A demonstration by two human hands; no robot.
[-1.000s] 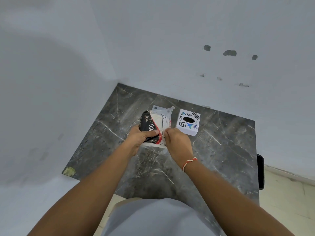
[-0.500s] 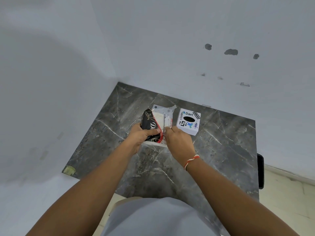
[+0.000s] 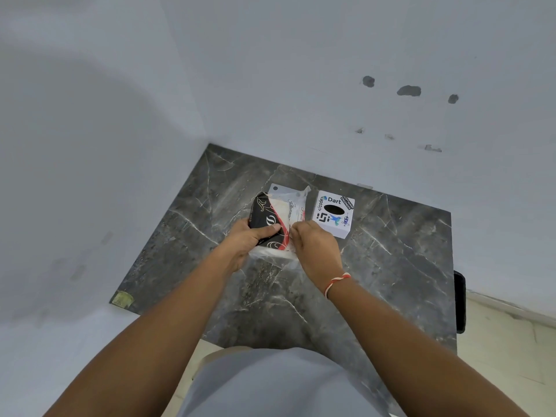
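A plastic tissue pack [image 3: 275, 216], black and red on its left and clear over white tissues on its right, lies on the dark marble table [image 3: 391, 266]. My left hand [image 3: 246, 245] grips the pack's black left side, thumb across the top. My right hand [image 3: 314, 246] pinches the pack's plastic at its near right edge; the fingertips are hidden under the hand. Just right of the pack stands a white tissue box [image 3: 333, 213] with stickers and a black oval slot on top.
The table stands in a corner, with pale walls at the left and back. A small yellowish patch [image 3: 122, 298] marks the table's near left corner. A dark object [image 3: 459, 300] sticks out past the table's right edge. Pale floor shows at the right.
Both hands have stayed on the pack. The plastic at its near edge now looks pulled out and blurred between the hands.
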